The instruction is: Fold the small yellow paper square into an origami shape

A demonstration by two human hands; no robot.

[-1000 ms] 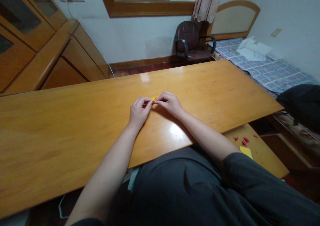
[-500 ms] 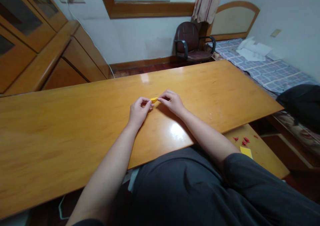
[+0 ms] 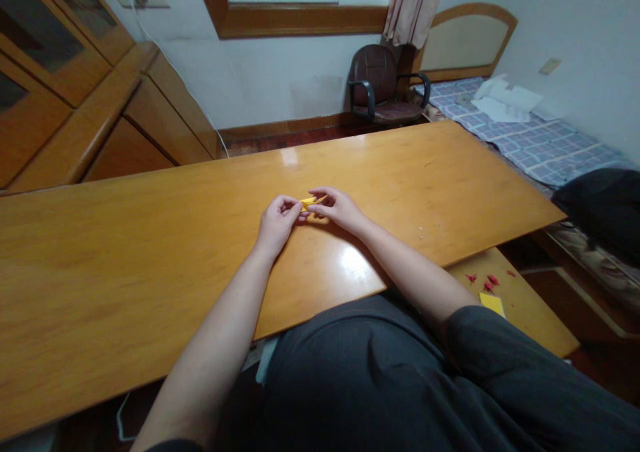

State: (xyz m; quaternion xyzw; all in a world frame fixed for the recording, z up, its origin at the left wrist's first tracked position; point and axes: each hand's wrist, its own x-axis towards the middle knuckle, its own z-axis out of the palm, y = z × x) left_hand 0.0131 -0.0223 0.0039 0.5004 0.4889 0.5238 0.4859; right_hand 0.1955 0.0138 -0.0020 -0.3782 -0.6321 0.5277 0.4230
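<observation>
A small piece of folded yellow paper (image 3: 307, 202) is held just above the table between my two hands. My left hand (image 3: 279, 224) pinches its left end between thumb and fingers. From the right, my right hand (image 3: 341, 211) reaches around the paper, its thumb against the near side and its forefinger raised over the far side. A pointed yellow part shows between those fingers. The fingers cover much of the paper, so its full folded shape is hidden.
The wooden table (image 3: 150, 252) spans the view. On a lower board (image 3: 530, 305) at the right lie several small red folded-paper pieces (image 3: 491, 283) and a yellow paper square (image 3: 492, 304). Beyond stand a chair (image 3: 380, 85) and a bed (image 3: 530, 139) with a black bag (image 3: 600, 205).
My right hand has shifted slightly left and its fingers have spread from a pinch at the paper's right tip to around the paper. My left hand keeps its hold, almost still.
</observation>
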